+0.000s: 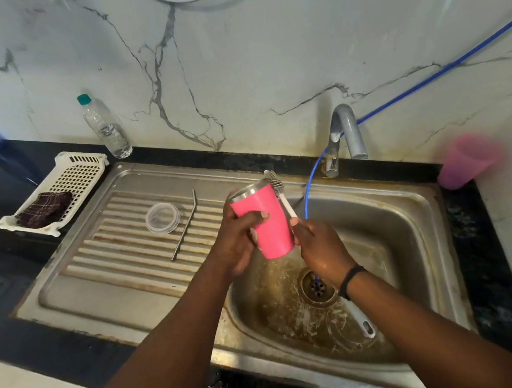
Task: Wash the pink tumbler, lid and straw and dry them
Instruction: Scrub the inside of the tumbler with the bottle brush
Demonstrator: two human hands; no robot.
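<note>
My left hand (pixel 238 239) grips the pink tumbler (pixel 267 222) around its middle, above the left edge of the sink basin (pixel 412 237); the tumbler is tilted with its steel rim up and to the left. My right hand (pixel 319 247) holds a white bottle brush (pixel 281 195) by its handle. The brush's grey bristle head lies against the tumbler's rim on the outside. The clear round lid (pixel 162 217) and the bent metal straw (pixel 185 225) lie side by side on the ribbed steel drainboard (pixel 117 246), left of my hands.
A steel tap (pixel 343 135) stands behind the basin, and a thin blue hose (pixel 307 183) runs down into the drain. A pink plastic cup (pixel 465 161) sits at the right. A white basket (pixel 62 184) holding a dark cloth (pixel 43 209) and a water bottle (pixel 105 126) stand at the left.
</note>
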